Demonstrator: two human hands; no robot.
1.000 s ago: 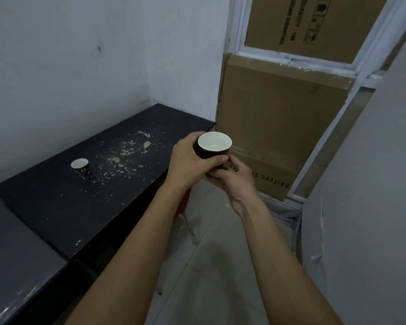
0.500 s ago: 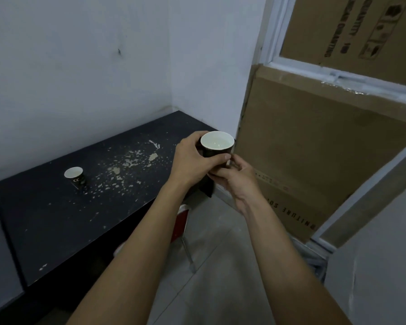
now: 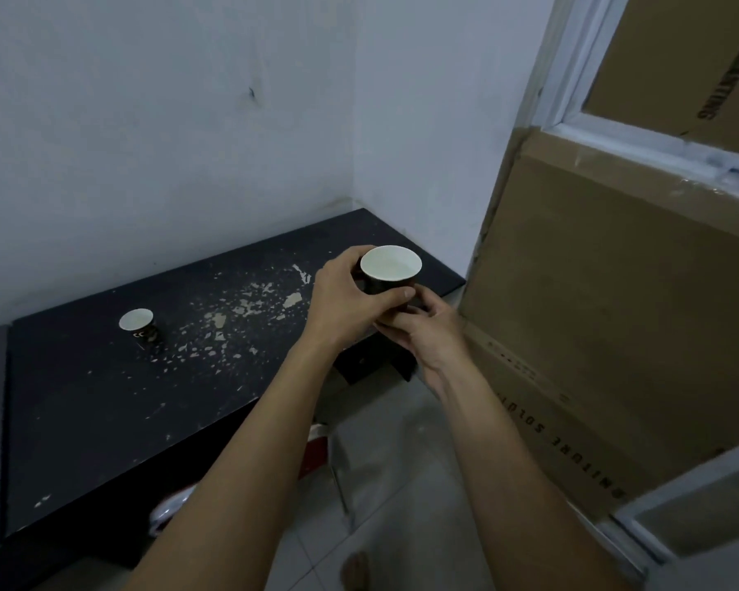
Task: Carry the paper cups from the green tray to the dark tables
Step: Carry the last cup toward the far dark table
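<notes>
Both forearms reach up from the bottom of the frame and meet at centre. The left hand (image 3: 342,300) wraps its fingers round the side of a dark paper cup (image 3: 390,270), thumb across the front; the right hand (image 3: 423,330) cups it from below, fingers curled at its base. The cup is upright, held above the right end of the dark worktop (image 3: 103,398). A second cup (image 3: 139,328) stands on the worktop at centre left. Cardboard boxes (image 3: 615,313) fill the right.

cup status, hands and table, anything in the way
Both hands on the cup: left hand grips its side, right hand holds underneath. Cup upright above the dark table. Second cup already down there. Nothing in the way.
</notes>
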